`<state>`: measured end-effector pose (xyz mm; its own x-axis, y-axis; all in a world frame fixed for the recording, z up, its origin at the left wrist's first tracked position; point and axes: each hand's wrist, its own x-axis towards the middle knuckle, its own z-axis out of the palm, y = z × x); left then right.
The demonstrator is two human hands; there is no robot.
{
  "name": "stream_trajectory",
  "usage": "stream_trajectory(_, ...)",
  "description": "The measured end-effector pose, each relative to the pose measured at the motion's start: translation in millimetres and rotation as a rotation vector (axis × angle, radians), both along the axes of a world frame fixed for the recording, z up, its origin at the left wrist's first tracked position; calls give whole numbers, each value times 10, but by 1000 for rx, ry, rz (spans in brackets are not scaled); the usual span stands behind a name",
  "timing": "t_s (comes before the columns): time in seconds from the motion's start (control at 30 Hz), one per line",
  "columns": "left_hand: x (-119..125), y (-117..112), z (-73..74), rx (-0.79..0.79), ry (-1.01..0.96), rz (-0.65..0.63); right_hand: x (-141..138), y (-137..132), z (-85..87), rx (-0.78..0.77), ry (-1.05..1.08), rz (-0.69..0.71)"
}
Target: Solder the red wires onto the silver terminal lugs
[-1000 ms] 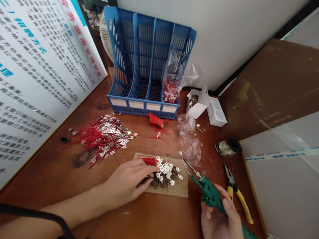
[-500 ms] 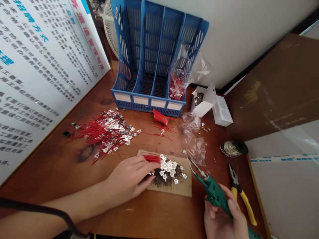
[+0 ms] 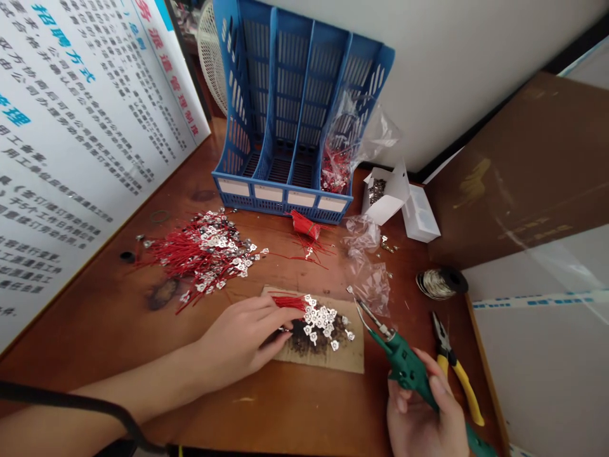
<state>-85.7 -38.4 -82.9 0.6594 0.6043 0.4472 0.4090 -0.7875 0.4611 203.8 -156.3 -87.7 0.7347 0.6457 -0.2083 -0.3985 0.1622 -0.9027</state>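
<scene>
My left hand (image 3: 242, 339) rests over a piece of scorched cardboard (image 3: 349, 355), its fingers pinching a bundle of red wires (image 3: 288, 303). The wire ends run into a cluster of small silver terminals (image 3: 321, 320) lying on the dark burnt patch. My right hand (image 3: 423, 412) is shut around a green-handled soldering iron (image 3: 404, 368) at the lower right. The iron's thin metal tip (image 3: 364, 312) points up and left, a little beyond the terminals and not touching them. The wires' ends under my left fingers are hidden.
A heap of red wires with terminals (image 3: 204, 251) lies left on the wooden bench (image 3: 266, 406). Behind stand a blue file holder (image 3: 280, 190) and a plastic bag (image 3: 342, 152). Right are a solder spool (image 3: 442, 282) and yellow-handled pliers (image 3: 454, 362). A printed board (image 3: 80, 146) leans left.
The whole view has shifted slightly as my head moved. Both hands keep their hold, and the iron tip stays close to the terminals.
</scene>
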Motion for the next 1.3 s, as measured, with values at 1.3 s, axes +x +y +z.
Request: stream_trajectory(1.3,-224,725,239,-194,160,-40,-76,6,52,-47,99,-3)
